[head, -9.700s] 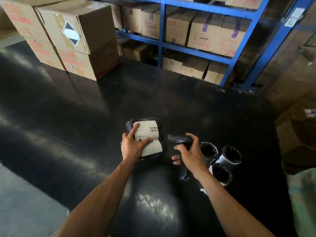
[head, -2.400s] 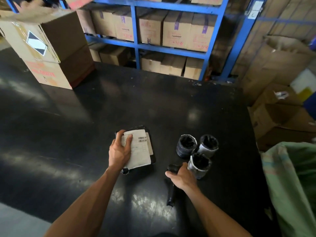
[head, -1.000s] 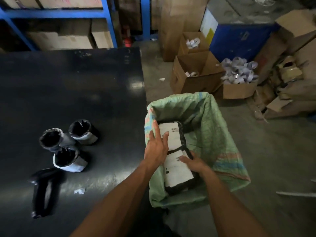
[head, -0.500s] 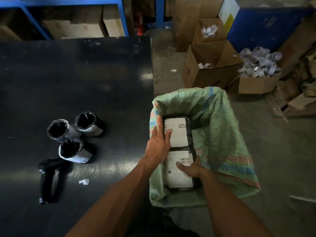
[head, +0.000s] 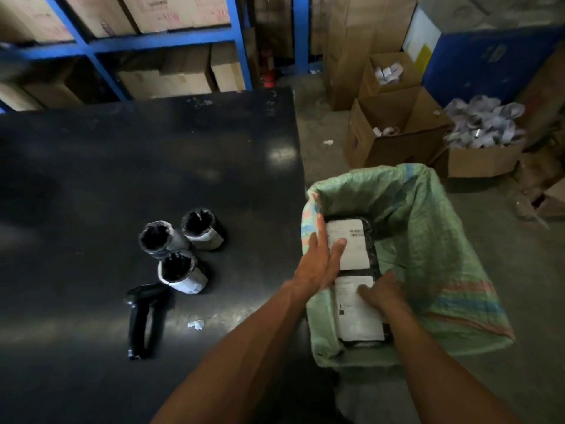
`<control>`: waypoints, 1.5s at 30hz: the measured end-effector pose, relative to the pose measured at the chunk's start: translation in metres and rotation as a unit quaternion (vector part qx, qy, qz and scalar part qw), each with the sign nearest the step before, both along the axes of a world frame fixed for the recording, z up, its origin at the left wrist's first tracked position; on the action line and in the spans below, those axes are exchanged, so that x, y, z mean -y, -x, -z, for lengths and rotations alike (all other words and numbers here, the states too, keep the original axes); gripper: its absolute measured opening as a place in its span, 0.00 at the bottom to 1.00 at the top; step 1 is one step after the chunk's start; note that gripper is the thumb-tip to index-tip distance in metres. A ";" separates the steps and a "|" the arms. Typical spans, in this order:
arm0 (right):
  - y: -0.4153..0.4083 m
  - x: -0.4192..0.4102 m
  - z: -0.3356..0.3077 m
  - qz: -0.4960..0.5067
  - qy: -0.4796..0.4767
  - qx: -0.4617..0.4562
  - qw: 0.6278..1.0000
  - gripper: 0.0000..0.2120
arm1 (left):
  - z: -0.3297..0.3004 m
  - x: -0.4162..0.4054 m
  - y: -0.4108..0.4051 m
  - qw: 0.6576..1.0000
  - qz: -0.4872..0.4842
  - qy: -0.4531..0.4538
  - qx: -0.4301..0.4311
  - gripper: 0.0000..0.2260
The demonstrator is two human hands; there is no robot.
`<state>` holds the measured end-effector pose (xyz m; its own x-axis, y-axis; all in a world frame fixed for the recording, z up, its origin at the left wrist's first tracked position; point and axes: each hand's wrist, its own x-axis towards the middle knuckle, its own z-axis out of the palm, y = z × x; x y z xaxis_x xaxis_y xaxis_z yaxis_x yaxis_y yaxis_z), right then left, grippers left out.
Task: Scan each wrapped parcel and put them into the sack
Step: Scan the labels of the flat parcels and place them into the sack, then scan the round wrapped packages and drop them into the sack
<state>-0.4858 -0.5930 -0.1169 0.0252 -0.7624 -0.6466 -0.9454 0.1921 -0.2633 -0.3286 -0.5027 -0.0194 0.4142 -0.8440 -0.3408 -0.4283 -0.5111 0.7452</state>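
Note:
A flat black-wrapped parcel (head: 356,250) with two white labels lies in the mouth of the green woven sack (head: 428,240), right of the table. My left hand (head: 318,264) is at its upper left edge, thumb on the upper label and fingers along the side. My right hand (head: 382,293) presses on the lower label. Three rolled parcels in black wrap (head: 156,238) (head: 201,226) (head: 180,272) stand clustered on the black table (head: 153,163). The black handheld scanner (head: 143,316) lies just in front of them, untouched.
A small paper scrap (head: 195,325) lies on the table near the scanner. Open cardboard boxes (head: 394,130) (head: 483,142) with white paper rolls stand on the floor behind the sack. Blue shelving (head: 153,44) with cartons runs behind the table.
Since 2.4 s ago the parcel left the table and the scanner was set down. In the last half second my right hand slid further onto the lower label; the parcel barely moved.

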 end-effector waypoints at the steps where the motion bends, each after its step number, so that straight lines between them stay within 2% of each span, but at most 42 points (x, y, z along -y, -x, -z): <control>1: -0.006 0.001 -0.009 0.024 0.025 0.024 0.999 0.46 | -0.004 -0.006 -0.008 0.999 0.032 -0.009 0.001 0.34; 4: -0.031 0.000 -0.055 0.041 0.148 0.120 0.981 0.36 | -0.014 -0.036 -0.041 0.994 0.087 -0.011 0.065 0.35; 7: -0.069 -0.012 -0.104 0.024 0.256 0.177 0.950 0.26 | -0.025 -0.074 -0.090 0.986 0.054 0.022 0.156 0.33; 9: -0.100 -0.032 -0.131 -0.006 0.283 0.203 0.937 0.23 | -0.030 -0.099 -0.132 0.974 0.028 0.044 0.219 0.32; 11: -0.134 -0.058 -0.147 -0.042 0.290 0.231 0.928 0.21 | -0.031 -0.124 -0.177 0.958 0.004 0.074 0.276 0.35; 13: -0.168 -0.089 -0.162 -0.080 0.267 0.280 0.919 0.18 | -0.044 -0.149 -0.214 0.950 -0.012 0.065 0.304 0.36; 16: -0.213 -0.142 -0.169 -0.164 0.158 0.324 0.918 0.13 | -0.059 -0.183 -0.260 0.949 -0.041 0.024 0.313 0.28; 19: -0.254 -0.199 -0.167 -0.310 0.053 0.309 0.898 0.14 | -0.054 -0.207 -0.301 0.952 -0.074 -0.036 0.295 0.27; 21: -0.277 -0.234 -0.161 -0.400 -0.002 0.261 0.879 0.20 | -0.044 -0.215 -0.321 0.956 -0.059 -0.076 0.279 0.28; 23: -0.298 -0.265 -0.150 -0.447 -0.039 0.207 0.869 0.29 | -0.039 -0.218 -0.334 0.957 -0.031 -0.109 0.268 0.28; 28: -0.334 -0.320 -0.113 -0.462 -0.070 0.098 0.879 0.47 | -0.024 -0.209 -0.347 0.967 0.019 -0.156 0.199 0.27; 32: -0.349 -0.342 -0.085 -0.398 -0.099 0.109 0.905 0.54 | -0.006 -0.193 -0.351 0.976 -0.004 -0.170 0.136 0.29; 36: -0.356 -0.349 -0.063 -0.328 -0.095 0.195 0.919 0.49 | 0.000 -0.183 -0.348 0.979 -0.047 -0.154 0.127 0.32; 38: -0.354 -0.344 -0.068 -0.310 -0.095 0.212 0.922 0.46 | 0.001 -0.185 -0.357 0.983 -0.082 -0.135 0.090 0.31; 42: -0.344 -0.323 -0.087 -0.219 -0.137 0.267 0.928 0.29 | 0.000 -0.213 -0.393 0.979 -0.196 -0.017 -0.055 0.19; 45: -0.333 -0.306 -0.095 -0.132 -0.195 0.346 0.908 0.26 | -0.017 -0.248 -0.412 0.934 -0.298 0.092 -0.175 0.13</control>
<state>-0.1531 -0.2871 -0.0216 0.6768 -0.3873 -0.6260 -0.6059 0.1899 -0.7725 0.0834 -0.2547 -0.0025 0.7190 -0.5576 -0.4148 0.1775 -0.4297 0.8853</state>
